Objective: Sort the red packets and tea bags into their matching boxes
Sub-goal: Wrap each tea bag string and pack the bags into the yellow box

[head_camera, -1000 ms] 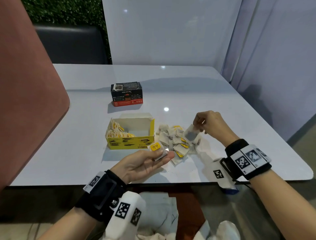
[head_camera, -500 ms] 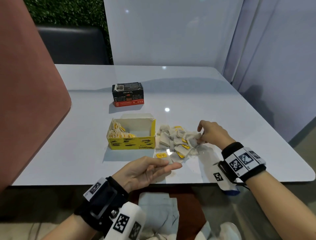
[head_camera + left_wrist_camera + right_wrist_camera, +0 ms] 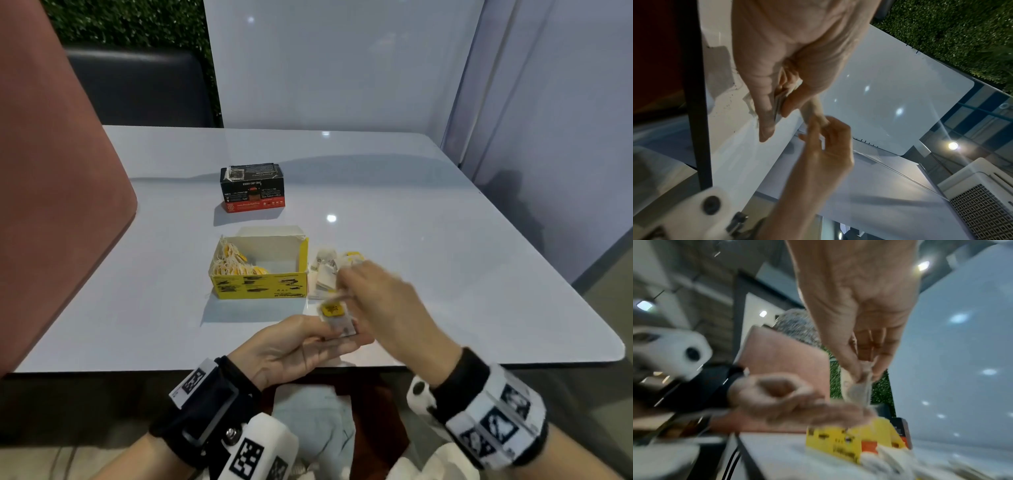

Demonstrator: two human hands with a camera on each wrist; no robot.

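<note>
An open yellow box (image 3: 260, 284) stands on the white table (image 3: 445, 274), with tea bags packed at its left end. Right of it lies a loose pile of tea bags (image 3: 325, 270), partly hidden by my right hand. Farther back is a shut black and red box (image 3: 252, 186). My left hand (image 3: 342, 334) lies palm up near the front edge, thumb pinching a small stack of tea bags (image 3: 334, 313) with a yellow tag on top. My right hand (image 3: 342, 291), blurred, pinches one tea bag (image 3: 861, 386) just above that stack. No red packets show.
A pink seat back (image 3: 51, 205) rises at the table's left edge. White partition panels (image 3: 342, 68) close off the far and right sides. A dark chair (image 3: 137, 89) stands behind the table.
My right hand has lifted a tea bag off the pile and carried it left and nearer, over my left hand. My left hand has stayed near the front edge with its tea bags.
</note>
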